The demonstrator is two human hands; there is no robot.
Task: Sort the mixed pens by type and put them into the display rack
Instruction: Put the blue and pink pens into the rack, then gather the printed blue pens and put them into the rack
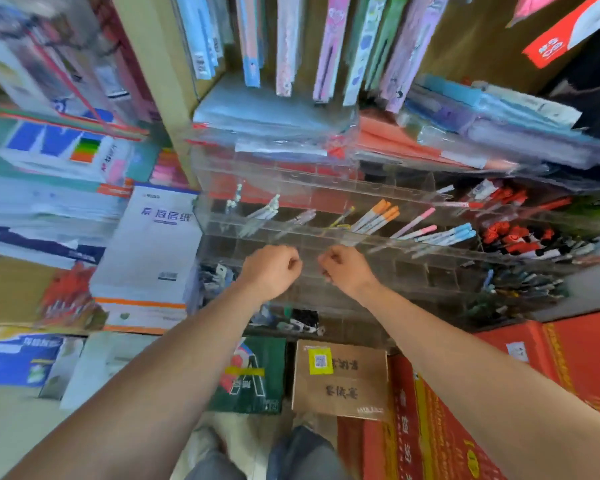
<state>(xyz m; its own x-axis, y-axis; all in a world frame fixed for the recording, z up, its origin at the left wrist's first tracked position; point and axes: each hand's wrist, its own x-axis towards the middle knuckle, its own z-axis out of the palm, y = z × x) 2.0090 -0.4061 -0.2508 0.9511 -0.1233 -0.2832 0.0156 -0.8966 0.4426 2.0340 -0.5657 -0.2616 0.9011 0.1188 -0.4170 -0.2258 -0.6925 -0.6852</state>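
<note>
A clear acrylic display rack (326,188) with rows of small compartments stands in front of me. Its middle row holds white pens (264,211), orange-capped pens (378,216), pink-capped pens (416,225) and blue-capped pens (451,233). Red and black pens (513,237) fill compartments at the right. My left hand (272,268) and my right hand (347,268) hover side by side before the rack's lower middle, both curled into fists. No pen shows in either fist, and the view is blurred.
Stacked plastic folders (465,133) lie on top of the rack, with notebooks (326,46) upright behind. Paper stacks (153,258) sit at the left. On the floor below are a brown carton (340,379), red boxes (551,344) and a green box (253,375).
</note>
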